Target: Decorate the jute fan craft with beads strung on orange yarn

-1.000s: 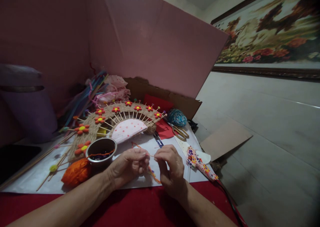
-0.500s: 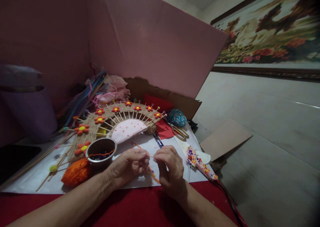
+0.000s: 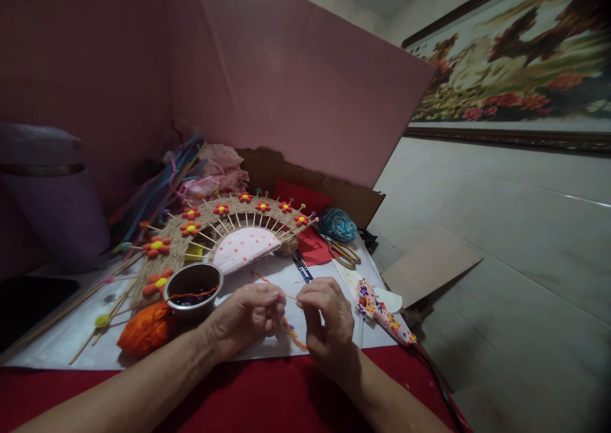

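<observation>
A thin orange yarn strand runs between my two hands above the white sheet. My left hand pinches one part of it, and my right hand grips it a short way to the right. Below, a loose length of the yarn hangs with small coloured bits on it, too small to name. Left of my left hand stands a metal bowl with dark contents and a strand across it. An orange yarn ball lies against the bowl.
Behind the bowl lies a twine-wrapped arch with clay-like flowers and sticks. Gold-handled scissors, a blue yarn ball, a utility knife and a flower-patterned glue gun lie at the right. A purple tumbler stands left.
My right hand has shifted slightly to the right, and the strand between my hands shows a little longer. My left hand stays in place.
</observation>
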A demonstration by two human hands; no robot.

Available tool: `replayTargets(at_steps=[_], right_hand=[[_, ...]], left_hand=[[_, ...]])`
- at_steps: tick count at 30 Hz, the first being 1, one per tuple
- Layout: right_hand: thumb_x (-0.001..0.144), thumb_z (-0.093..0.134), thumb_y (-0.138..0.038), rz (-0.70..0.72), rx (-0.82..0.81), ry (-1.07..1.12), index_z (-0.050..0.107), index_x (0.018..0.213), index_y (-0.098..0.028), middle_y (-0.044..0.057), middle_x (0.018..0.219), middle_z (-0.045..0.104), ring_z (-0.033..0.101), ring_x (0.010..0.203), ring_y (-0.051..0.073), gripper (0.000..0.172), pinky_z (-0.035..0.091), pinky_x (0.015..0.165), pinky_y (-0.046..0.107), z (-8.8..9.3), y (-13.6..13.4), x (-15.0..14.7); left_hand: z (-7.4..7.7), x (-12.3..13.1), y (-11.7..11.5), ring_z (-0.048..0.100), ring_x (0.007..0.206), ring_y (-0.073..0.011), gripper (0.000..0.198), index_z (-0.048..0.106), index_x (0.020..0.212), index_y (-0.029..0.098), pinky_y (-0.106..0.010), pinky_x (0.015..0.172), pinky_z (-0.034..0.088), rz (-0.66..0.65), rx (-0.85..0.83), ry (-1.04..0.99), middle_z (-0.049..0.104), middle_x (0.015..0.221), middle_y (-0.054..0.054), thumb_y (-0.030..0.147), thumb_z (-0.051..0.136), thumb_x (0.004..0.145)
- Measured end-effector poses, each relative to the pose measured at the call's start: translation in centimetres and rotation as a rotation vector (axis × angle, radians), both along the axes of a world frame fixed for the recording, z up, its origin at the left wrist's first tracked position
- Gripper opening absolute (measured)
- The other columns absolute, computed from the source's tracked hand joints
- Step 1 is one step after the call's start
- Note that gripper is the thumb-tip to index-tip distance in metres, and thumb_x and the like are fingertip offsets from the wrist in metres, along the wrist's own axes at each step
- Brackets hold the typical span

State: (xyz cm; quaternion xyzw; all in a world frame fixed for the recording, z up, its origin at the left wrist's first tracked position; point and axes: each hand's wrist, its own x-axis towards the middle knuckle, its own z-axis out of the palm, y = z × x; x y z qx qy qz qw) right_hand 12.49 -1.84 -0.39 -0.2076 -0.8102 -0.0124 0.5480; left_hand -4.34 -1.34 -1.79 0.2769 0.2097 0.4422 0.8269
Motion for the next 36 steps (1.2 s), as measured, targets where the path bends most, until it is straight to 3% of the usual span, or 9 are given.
replayTargets(at_steps=[36], right_hand=[[0.080,0.047,0.001,0.022,0.028,-0.025,0.054,0.091,-0.018,0.006,0.078,0.061,0.052,0.075,0.018,0.023,0.047,0.066,0.036,-0.02,-0.04,-0.23]], left_hand=[[-0.13,0.04,-0.09,0.051,0.060,-0.0109,0.009,0.064,0.065,0.010,-0.024,0.060,0.038,0.005,0.007,-0.005,0.058,0.063,-0.003,0.015,0.071,0.066]])
